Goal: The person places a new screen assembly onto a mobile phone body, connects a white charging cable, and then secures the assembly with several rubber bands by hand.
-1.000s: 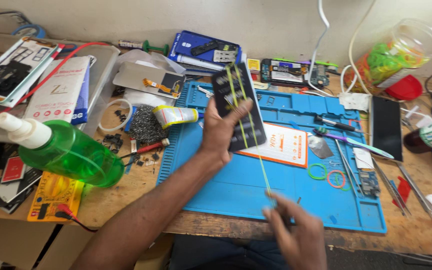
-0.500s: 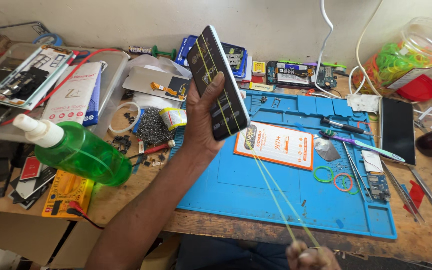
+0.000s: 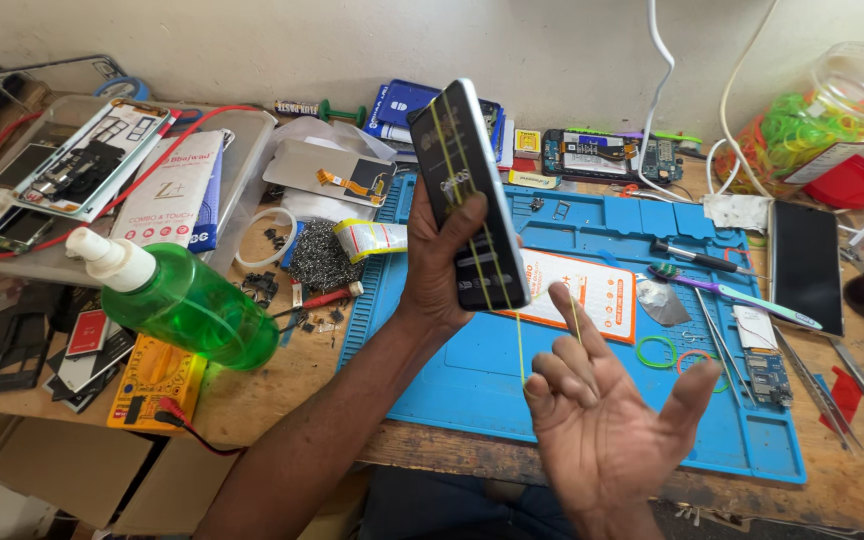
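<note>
Phone (image 3: 469, 195) (one) gripped in left hand (image 3: 439, 270) | right hand (image 3: 602, 420) splayed, stretching two bands (image 3: 519, 335)

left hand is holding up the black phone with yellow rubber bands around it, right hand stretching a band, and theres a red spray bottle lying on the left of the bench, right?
One thing is off: the plastic spray bottle lying on the left of the wooden bench is green, not red, as the head view shows. The rest holds: the left hand holds up the black slab-shaped phone wrapped in thin yellow rubber bands, and the right hand stretches one.
</note>
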